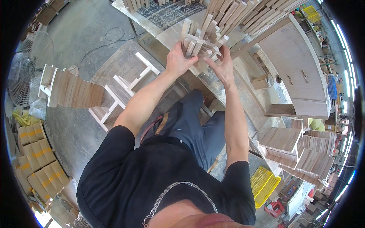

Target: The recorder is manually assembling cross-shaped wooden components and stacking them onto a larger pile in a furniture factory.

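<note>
Both of my hands close around a loose bundle of pale wooden sticks at the near edge of a workbench. My left hand presses against the bundle's left side, its thumb laid across the near ends. From the right, my right hand grips the bundle with its thumb and fingers, partly hidden by the stick ends. The sticks are square-cut and uneven, some jutting out further than others. More long wooden strips lie spread behind them on the bench.
To the right stands a wooden machine cabinet or panel. Stacked boards and white-framed wood stacks stand at left, near a large fan. Cardboard boxes are lower left; yellow crates sit lower right.
</note>
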The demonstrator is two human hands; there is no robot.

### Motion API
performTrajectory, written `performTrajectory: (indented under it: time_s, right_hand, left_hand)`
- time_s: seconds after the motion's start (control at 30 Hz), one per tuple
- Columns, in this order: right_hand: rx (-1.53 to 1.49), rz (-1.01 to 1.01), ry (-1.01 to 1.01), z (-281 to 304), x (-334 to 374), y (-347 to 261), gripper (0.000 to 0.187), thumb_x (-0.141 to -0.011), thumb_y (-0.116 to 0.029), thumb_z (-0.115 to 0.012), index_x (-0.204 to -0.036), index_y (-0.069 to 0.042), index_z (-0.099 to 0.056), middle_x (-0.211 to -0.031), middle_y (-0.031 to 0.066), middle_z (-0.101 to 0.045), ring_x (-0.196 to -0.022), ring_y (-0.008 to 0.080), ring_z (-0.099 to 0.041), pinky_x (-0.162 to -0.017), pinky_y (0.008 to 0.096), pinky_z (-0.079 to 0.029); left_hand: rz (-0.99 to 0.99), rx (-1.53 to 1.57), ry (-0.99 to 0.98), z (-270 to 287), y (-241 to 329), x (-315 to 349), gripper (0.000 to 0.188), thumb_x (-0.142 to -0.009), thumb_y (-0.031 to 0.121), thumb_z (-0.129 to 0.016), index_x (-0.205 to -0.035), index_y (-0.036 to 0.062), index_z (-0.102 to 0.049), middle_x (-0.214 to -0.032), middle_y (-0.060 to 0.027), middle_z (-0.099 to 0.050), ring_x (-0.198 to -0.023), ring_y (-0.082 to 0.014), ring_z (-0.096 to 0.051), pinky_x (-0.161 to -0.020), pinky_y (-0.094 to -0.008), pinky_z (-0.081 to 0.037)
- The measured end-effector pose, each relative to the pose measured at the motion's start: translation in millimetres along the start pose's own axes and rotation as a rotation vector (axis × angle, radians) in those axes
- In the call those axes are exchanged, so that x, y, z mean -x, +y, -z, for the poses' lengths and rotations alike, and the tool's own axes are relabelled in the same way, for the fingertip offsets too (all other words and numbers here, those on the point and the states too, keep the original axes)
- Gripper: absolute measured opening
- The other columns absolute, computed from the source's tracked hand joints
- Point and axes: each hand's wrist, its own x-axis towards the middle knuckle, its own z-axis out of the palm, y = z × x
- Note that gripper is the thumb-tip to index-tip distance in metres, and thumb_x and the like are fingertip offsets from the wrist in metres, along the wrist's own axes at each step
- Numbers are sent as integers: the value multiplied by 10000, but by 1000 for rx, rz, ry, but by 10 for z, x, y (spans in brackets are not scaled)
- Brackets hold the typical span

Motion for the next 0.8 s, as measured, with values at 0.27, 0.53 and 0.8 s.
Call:
performTrajectory:
  time_s: [0.27, 0.53, 0.8]
  right_hand:
    - [192, -117, 20, 34, 374, -36, 741, -798, -208, -837, -1401, 61, -501, -1317, 238, -607, -1199, 370, -631, -959, 439, -559]
    - [247, -156, -69, 302, 1408, -218, 520, -829, -175, -802, -1274, 23, -620, -1277, 211, -621, -1144, 356, -650, -938, 425, -560]
    - [303, -195, 3, 942, 1895, -462, 469, -862, -146, -790, -1270, 22, -630, -1241, 184, -650, -1119, 312, -664, -960, 396, -551]
  left_hand:
    - [27, 6, 40, -73, 103, -1, 883, -704, 460, -897, -1276, -99, -521, -1079, -285, -687, -986, -408, -710, -862, -459, -564]
    - [120, 79, -55, 16, 172, 50, 1036, -668, 460, -913, -1388, -103, -425, -1292, -299, -566, -1193, -423, -595, -1025, -468, -494]
    - [-173, -297, 23, 1259, 272, 522, 632, -773, 402, -840, -1208, -20, -661, -1184, -229, -660, -1163, -391, -606, -1057, -450, -462]
